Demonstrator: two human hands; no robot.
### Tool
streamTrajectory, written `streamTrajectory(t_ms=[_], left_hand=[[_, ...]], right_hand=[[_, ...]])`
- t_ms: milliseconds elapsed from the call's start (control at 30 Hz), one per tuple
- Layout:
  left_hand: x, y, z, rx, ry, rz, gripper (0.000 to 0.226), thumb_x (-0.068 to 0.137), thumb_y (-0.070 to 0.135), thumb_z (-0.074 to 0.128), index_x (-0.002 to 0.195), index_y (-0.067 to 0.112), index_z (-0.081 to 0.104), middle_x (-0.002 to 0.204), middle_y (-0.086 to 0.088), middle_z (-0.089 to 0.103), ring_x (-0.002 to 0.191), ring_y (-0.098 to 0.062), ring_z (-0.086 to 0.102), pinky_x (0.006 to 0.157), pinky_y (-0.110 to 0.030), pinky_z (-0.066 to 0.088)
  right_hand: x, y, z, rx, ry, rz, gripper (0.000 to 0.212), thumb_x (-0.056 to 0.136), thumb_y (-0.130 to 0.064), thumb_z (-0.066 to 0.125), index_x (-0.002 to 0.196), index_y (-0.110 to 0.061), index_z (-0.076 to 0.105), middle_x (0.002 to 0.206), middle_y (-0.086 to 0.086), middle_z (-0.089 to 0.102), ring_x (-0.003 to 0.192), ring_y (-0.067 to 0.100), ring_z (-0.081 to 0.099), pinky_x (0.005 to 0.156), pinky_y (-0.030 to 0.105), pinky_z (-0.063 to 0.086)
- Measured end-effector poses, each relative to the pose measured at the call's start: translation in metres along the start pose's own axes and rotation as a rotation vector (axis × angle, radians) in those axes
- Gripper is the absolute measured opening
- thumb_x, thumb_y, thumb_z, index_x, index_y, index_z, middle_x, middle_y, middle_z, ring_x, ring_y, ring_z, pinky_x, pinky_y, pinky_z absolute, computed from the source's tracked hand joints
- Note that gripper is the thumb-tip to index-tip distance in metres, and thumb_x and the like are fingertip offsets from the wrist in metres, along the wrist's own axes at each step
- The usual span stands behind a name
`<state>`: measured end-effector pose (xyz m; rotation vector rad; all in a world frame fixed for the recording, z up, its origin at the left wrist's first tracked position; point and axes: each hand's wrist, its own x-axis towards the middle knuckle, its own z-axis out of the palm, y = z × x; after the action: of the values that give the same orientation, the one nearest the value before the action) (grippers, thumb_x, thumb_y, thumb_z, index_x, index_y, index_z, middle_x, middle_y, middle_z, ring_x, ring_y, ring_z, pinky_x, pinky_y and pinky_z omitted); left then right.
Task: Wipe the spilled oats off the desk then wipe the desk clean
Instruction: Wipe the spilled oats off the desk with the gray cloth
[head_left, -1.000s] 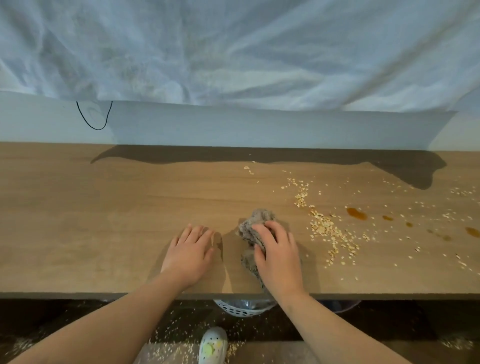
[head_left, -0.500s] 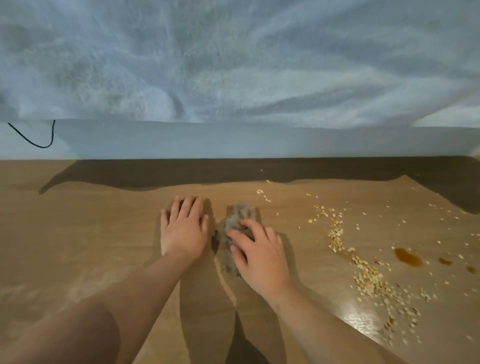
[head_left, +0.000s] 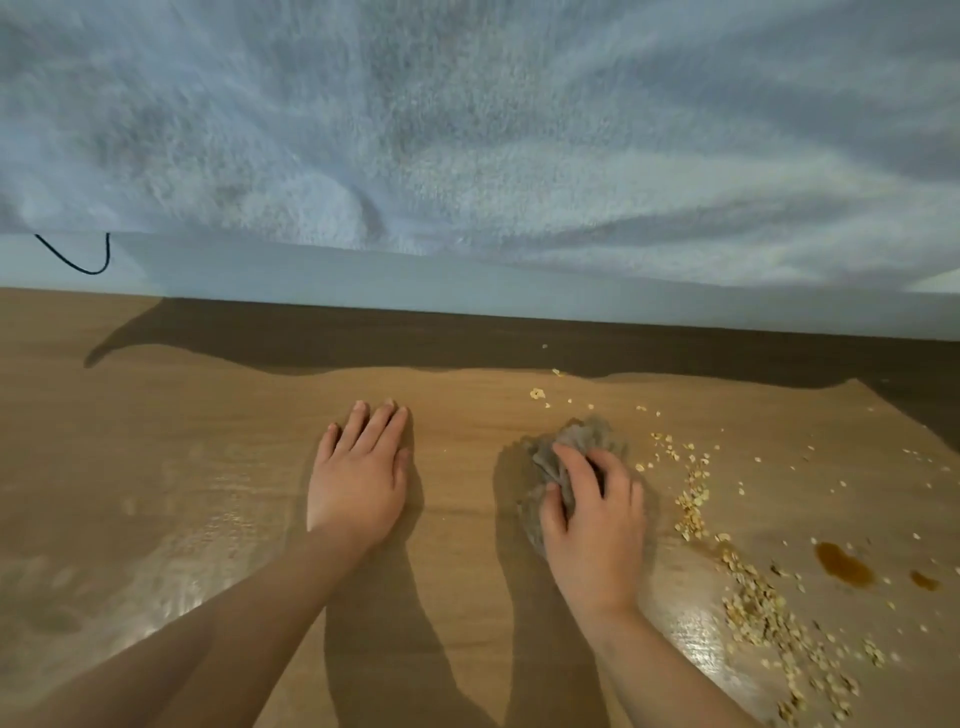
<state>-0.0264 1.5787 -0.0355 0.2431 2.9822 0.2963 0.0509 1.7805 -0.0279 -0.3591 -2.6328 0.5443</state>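
On the wooden desk (head_left: 156, 467), my right hand (head_left: 592, 514) grips a crumpled grey cloth (head_left: 576, 447) and presses it down on the surface. Spilled oats (head_left: 753, 608) lie in a band just right of the cloth, running from the far middle toward the near right corner. My left hand (head_left: 358, 473) rests flat on the bare wood to the left of the cloth, fingers straight and together.
Brown liquid drops (head_left: 844, 564) sit on the desk right of the oats. A pale wall (head_left: 467, 283) with a hanging light sheet (head_left: 467, 130) closes the desk's far side. A black cable (head_left: 78, 260) loops at far left.
My right hand has slid the cloth to the right, up to the oats, and apart from my left hand. The view has moved closer over the desk.
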Motion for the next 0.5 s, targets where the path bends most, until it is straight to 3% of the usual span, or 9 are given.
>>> streamTrajectory(t_ms=[67,133,267,333,500], left_hand=[[-0.001,-0.007,0.001,0.008,0.04,0.039,0.071,0.085,0.043,-0.004,0.149,0.026,0.023,0.156,0.01,0.019,0.146,-0.014,0.008,0.117,-0.036,0.003],[-0.003,-0.008,0.003,0.015,0.041,0.042,0.076,0.081,0.042,-0.004,0.149,0.025,0.024,0.155,0.01,0.022,0.145,-0.013,0.011,0.117,-0.036,0.004],[-0.003,-0.004,0.003,0.021,0.043,0.016,0.074,0.082,0.04,-0.001,0.149,0.021,0.023,0.155,0.007,0.023,0.145,-0.014,0.012,0.117,-0.039,0.006],[-0.003,-0.005,0.004,0.02,0.038,0.013,0.071,0.085,0.04,-0.002,0.149,0.023,0.025,0.154,0.009,0.024,0.145,-0.013,0.012,0.117,-0.04,0.005],[-0.001,-0.006,0.006,0.022,0.034,0.008,0.067,0.089,0.038,0.003,0.147,0.022,0.031,0.153,0.008,0.026,0.145,-0.015,0.014,0.117,-0.043,0.007]], right_hand=[[0.007,-0.031,0.006,0.072,-0.031,-0.128,0.047,0.076,-0.021,0.067,0.119,-0.031,0.053,0.112,0.006,0.058,0.09,0.024,0.053,0.074,0.036,0.049],[0.014,-0.063,0.022,0.062,-0.172,-0.245,0.047,0.078,-0.027,0.062,0.123,-0.036,0.049,0.117,0.001,0.056,0.091,0.021,0.054,0.075,0.034,0.05],[0.021,-0.073,0.05,-0.053,-0.336,-0.38,0.04,0.081,-0.031,0.066,0.12,-0.035,0.058,0.121,-0.003,0.057,0.094,0.023,0.056,0.074,0.038,0.048],[0.027,-0.053,0.048,-0.122,-0.312,-0.323,0.039,0.082,-0.033,0.066,0.12,-0.035,0.058,0.12,-0.003,0.058,0.095,0.022,0.056,0.075,0.037,0.048],[0.05,-0.001,0.029,-0.181,-0.213,0.042,0.041,0.084,-0.025,0.065,0.125,-0.025,0.06,0.121,0.008,0.057,0.101,0.027,0.054,0.082,0.039,0.044]])
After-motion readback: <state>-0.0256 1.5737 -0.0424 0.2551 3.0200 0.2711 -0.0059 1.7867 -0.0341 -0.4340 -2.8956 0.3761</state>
